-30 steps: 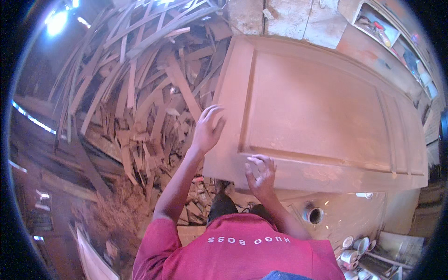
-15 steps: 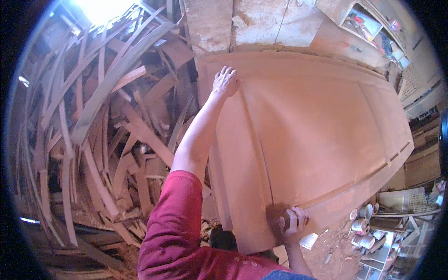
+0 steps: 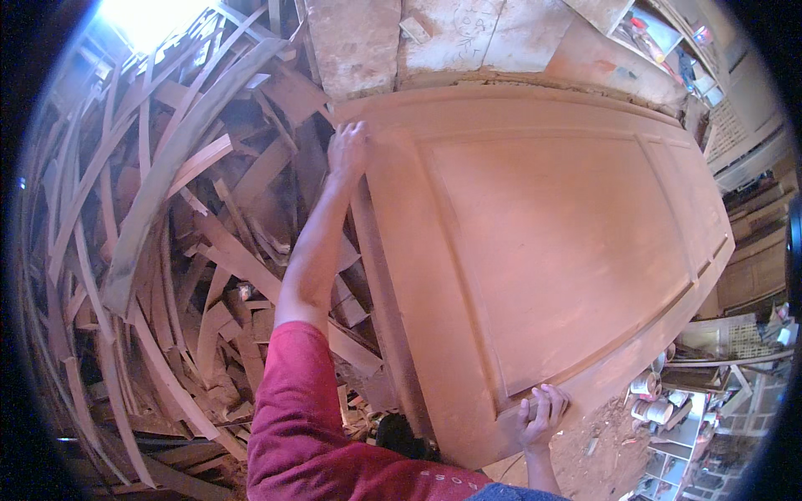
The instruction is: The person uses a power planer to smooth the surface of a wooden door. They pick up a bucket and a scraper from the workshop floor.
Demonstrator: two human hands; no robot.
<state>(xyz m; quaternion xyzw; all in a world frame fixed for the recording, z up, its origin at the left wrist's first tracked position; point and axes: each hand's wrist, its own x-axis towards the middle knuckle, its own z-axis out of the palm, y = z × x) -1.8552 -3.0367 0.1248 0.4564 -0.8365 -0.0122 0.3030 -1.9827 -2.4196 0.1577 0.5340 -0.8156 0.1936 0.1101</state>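
Note:
A broad panelled wooden door (image 3: 568, 242), reddish-brown and dusty, lies in front of me with a raised frame around a recessed panel. My left arm in a red sleeve stretches to its far left corner. There my left hand (image 3: 347, 149) is closed over the door's left edge, its fingertips partly hidden. My right hand (image 3: 543, 417) is at the near edge, low in the view, its fingers curled onto the frame with the thumb apart. Its palm is hidden.
Long offcuts of wood (image 3: 188, 225) are heaped along the left side. Pale boards (image 3: 451, 37) stand beyond the door. Cans (image 3: 652, 409) and a shelf unit (image 3: 675, 451) are at the lower right. Tools lie in an open shelf (image 3: 656, 42) at the far right. Dust covers the floor (image 3: 597, 442).
My left hand has moved left, from the door's top surface to its left edge. The right hand stays at the near edge, and the dark patch beside it no longer shows. The view has shifted slightly.

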